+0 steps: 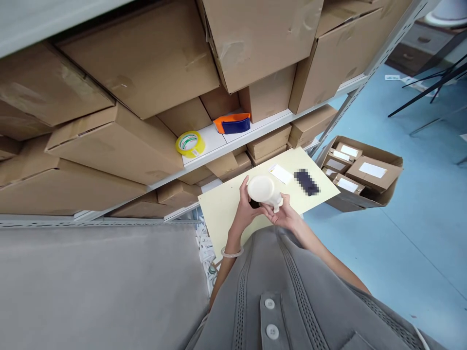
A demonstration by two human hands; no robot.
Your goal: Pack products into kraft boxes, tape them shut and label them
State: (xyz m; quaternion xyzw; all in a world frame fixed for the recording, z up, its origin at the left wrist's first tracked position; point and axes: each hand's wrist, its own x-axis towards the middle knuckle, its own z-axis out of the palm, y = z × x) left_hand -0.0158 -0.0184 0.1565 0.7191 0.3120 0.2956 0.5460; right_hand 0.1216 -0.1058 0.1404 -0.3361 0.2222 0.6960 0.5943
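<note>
I hold a cream-white mug-like vessel [261,190] with both hands above a pale yellow table [226,204]. My left hand [245,206] wraps round its left side, a bracelet on that wrist. My right hand [283,214] cups it from below on the right, fingers curled near its handle. On the table beyond lie a white card [280,173] and a dark blurred object [307,182].
Metal shelving [233,141] packed with cardboard boxes fills the left and top. On one shelf sit a yellow tape roll [190,144] and an orange-blue tape dispenser [233,123]. An open carton of small boxes [359,171] stands on the blue floor to the right.
</note>
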